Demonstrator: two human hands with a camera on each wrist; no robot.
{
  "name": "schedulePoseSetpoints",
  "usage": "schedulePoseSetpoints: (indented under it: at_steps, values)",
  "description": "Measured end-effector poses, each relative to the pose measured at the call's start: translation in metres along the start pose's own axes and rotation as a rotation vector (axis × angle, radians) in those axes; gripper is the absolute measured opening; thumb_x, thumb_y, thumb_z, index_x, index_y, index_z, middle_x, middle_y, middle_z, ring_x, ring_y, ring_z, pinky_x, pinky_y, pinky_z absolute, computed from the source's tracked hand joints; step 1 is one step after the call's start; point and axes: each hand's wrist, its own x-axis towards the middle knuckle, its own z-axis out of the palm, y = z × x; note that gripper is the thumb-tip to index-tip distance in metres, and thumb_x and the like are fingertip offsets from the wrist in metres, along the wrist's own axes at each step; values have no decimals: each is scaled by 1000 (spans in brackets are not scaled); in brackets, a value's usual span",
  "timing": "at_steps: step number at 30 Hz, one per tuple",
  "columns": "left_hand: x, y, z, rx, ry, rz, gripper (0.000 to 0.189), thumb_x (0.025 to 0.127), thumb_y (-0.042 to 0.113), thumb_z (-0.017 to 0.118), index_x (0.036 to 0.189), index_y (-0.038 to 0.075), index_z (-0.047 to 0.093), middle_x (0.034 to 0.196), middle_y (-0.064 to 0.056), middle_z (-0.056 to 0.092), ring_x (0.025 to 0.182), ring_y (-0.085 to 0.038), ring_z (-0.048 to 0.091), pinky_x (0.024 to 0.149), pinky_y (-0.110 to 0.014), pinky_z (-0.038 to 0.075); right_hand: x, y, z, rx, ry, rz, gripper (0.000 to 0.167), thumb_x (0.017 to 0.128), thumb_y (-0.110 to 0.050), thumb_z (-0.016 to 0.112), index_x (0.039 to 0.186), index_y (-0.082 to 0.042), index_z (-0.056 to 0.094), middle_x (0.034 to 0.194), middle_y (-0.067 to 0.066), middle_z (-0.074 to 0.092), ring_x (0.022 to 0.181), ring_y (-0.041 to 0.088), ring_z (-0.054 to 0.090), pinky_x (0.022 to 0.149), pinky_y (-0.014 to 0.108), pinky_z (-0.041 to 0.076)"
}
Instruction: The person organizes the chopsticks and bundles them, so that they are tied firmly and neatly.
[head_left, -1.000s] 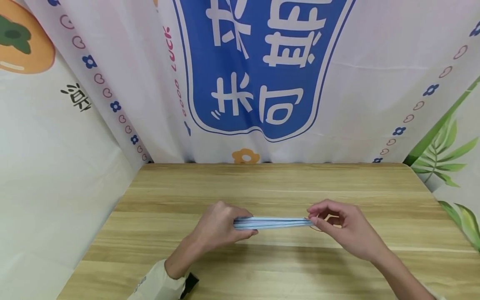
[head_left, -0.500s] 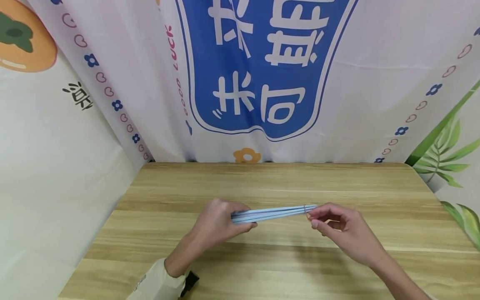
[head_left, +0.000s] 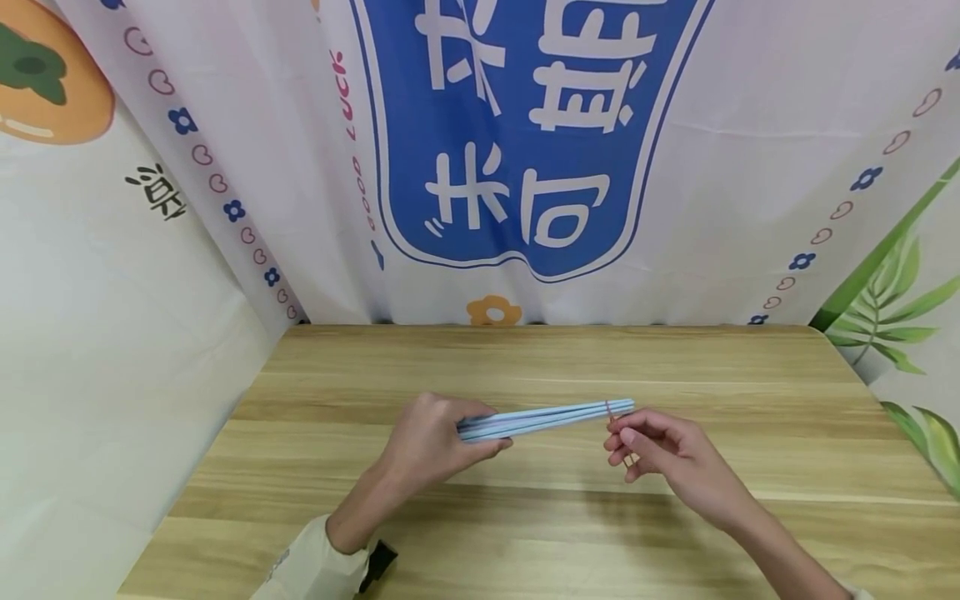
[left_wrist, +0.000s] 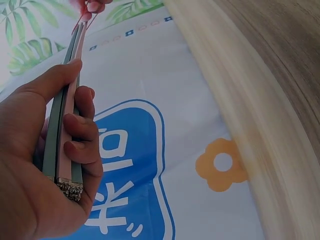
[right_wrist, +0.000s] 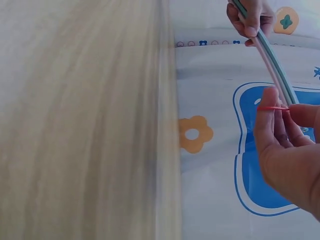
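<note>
A bundle of chopsticks [head_left: 555, 415], pale blue in the head view, is held above the table, its thin ends pointing right and slightly up. My left hand [head_left: 431, 442] grips the thick end. In the left wrist view, green and pink chopsticks [left_wrist: 63, 155] with patterned ends lie between thumb and curled fingers. A thin red rubber band [right_wrist: 272, 108] stretches from the bundle's thin end to my right hand [head_left: 678, 462], which pinches it just below the tips. How often the band goes round the chopsticks cannot be made out.
Beneath both hands lies a wood-grain table [head_left: 525, 533]. A white curtain [head_left: 712, 167] with a blue printed panel hangs along its back edge. More printed cloth [head_left: 97, 333] covers the left side. A black strap piece [head_left: 378, 567] shows at the left sleeve.
The thin ends of the chopsticks have risen and now stick out clear of my right fingers. My right hand has shifted slightly left and down, drawing the rubber band below the tips.
</note>
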Motion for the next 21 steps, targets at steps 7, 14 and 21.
schedulePoseSetpoints:
  at_steps: [7,14,21]
  values:
    - [0,1,0,-22,34,9,26,83,33,95,96,12,87,89,1,84,69,-1,71,63,-15,52,1,6,0,66,-34,71,32,115,-19,52,130,8,60,113,9,73,99,15,76,77,36,65]
    - [0,2,0,-33,46,-12,24,82,31,95,96,13,87,90,1,84,69,-2,71,62,-15,52,0,8,9,6,-49,66,30,108,-13,64,128,9,61,114,9,74,100,17,77,79,37,66]
    - [0,0,0,-31,20,-99,25,82,30,95,98,12,87,92,-1,84,67,-1,67,60,-16,51,-3,11,22,-117,-4,-211,14,98,2,72,109,-6,74,111,5,72,97,12,76,76,37,66]
